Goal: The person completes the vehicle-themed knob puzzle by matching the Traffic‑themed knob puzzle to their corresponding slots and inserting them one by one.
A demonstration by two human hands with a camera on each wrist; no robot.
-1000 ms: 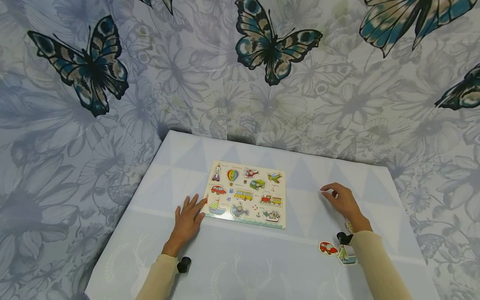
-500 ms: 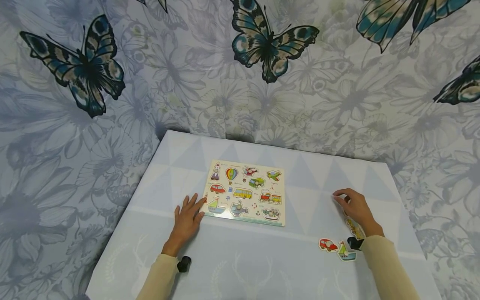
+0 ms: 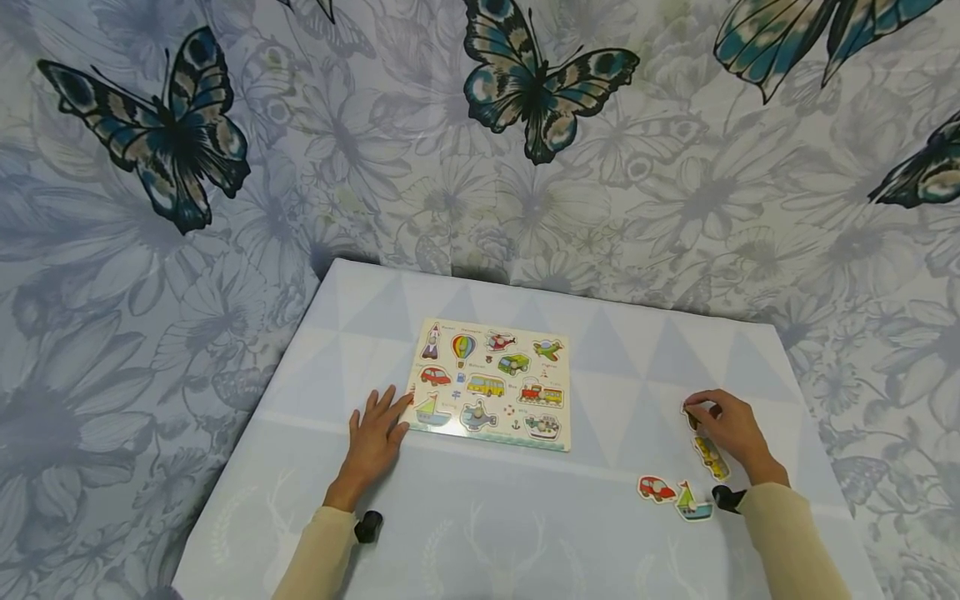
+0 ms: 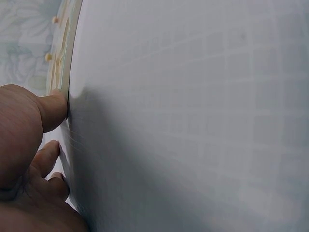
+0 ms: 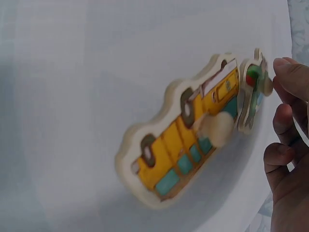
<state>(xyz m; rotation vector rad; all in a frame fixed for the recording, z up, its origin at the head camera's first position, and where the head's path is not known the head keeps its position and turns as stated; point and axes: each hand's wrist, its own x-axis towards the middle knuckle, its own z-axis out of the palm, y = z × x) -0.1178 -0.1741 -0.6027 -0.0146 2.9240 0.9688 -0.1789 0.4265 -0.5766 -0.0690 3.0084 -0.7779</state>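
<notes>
Right hand shifts over to a knobbed piece, can't tell if gripping; left hand, fingers straight, touches the board.

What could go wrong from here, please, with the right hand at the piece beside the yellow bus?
At the green-and-red piece, the right hand might nudge the yellow bus close by. That piece's small knob offers little grip, so it could slip. The left hand, touching the puzzle board at its edge, might push it askew.

Observed left hand palm-down, fingers spread; noted right hand with bent fingers, thumb and index tips close together.
</notes>
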